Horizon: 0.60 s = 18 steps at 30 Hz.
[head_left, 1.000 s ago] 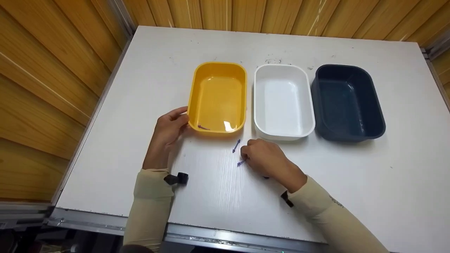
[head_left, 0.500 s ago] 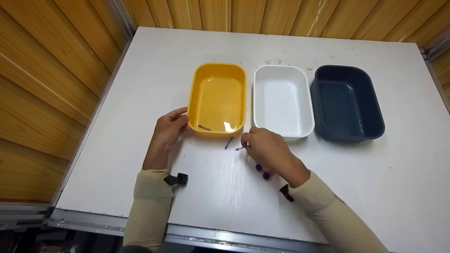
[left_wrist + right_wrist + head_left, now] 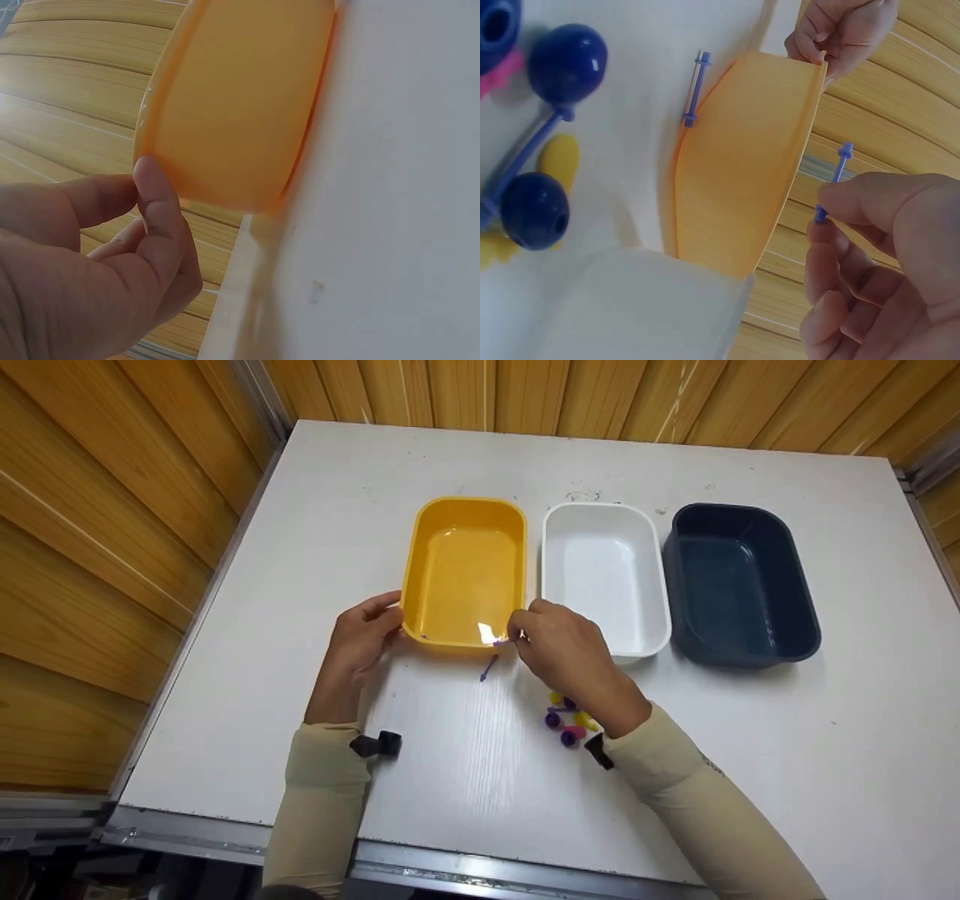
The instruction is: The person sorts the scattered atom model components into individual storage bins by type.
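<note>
My left hand [image 3: 358,634] pinches the rim of the yellow bin [image 3: 466,500] at its front left corner, thumb and fingers on either side of the wall in the left wrist view. Between thumb and fingertips, my right hand [image 3: 562,652] holds a small purple rod with knobbed ends [image 3: 842,159]. In the head view that rod overlaps the bin's front right rim. A similar purple rod [image 3: 489,667] lies on the table just in front of the bin. Inside, a small purple piece [image 3: 424,637] shows near the front left corner, mostly hidden by the wall.
The white bin [image 3: 606,577] and dark blue bin [image 3: 739,585] stand to the right of the yellow one. Under my right wrist lie several small parts: purple balls [image 3: 553,721], yellow pieces [image 3: 586,722] and a pink piece [image 3: 575,732]. Wood-panelled walls [image 3: 525,394] enclose the table.
My right hand has moved away from me with the purple rod, from the table to the yellow bin's rim, uncovering the small parts. My left hand stays on the bin.
</note>
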{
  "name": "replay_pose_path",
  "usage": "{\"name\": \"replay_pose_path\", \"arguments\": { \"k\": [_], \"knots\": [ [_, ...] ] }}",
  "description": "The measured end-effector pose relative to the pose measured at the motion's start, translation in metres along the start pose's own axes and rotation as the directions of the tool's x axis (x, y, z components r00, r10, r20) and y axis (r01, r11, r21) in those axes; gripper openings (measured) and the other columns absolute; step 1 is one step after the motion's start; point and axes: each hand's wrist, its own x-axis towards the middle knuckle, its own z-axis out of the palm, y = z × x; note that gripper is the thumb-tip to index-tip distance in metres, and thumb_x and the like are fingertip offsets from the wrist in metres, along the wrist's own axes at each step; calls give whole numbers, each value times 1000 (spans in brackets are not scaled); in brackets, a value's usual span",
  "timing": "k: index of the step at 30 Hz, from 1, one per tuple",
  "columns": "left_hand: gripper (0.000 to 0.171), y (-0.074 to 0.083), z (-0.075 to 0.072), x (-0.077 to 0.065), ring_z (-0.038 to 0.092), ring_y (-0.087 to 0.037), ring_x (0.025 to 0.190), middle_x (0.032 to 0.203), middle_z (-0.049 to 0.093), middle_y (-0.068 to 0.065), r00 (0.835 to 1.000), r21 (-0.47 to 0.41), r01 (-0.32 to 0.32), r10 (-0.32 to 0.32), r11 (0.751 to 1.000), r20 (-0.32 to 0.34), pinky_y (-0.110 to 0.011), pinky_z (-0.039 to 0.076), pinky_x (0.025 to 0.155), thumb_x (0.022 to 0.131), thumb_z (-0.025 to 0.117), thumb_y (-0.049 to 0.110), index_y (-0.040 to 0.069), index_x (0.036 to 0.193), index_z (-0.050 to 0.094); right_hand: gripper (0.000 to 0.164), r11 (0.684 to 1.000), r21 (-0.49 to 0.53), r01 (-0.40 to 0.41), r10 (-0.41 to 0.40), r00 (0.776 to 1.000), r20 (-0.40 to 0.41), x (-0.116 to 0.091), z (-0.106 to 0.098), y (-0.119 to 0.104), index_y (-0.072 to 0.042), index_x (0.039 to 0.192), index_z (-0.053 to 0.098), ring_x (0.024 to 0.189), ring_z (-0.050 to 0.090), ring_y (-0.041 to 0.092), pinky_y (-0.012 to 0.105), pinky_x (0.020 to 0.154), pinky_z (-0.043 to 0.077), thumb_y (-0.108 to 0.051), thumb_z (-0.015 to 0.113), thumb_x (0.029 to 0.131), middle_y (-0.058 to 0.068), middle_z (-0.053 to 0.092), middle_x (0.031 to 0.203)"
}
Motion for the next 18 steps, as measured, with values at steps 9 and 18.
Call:
{"name": "replay_pose_path", "arguments": {
  "k": [9,18],
  "knots": [
    [36,0,1,0,61,-18,89,117,61,-7,1000,-11,8,-9,1000,-8,-31,54,91,91,63,21,21,127,62,13,1000,-23,-11,12,1000,20,14,4,-4,-18,87,71,71,57,19,32,57,50,-9,61,85,1,62,83],
    [37,-1,-1,0,61,-17,87,117,62,-8,1000,-25,-13,14,1000,12,-33,54,90,91,62,20,20,128,61,15,1000,-1,-18,18,999,40,17,8,-4,-18,90,71,74,57,20,32,60,50,-8,61,84,2,63,86]
  ]
}}
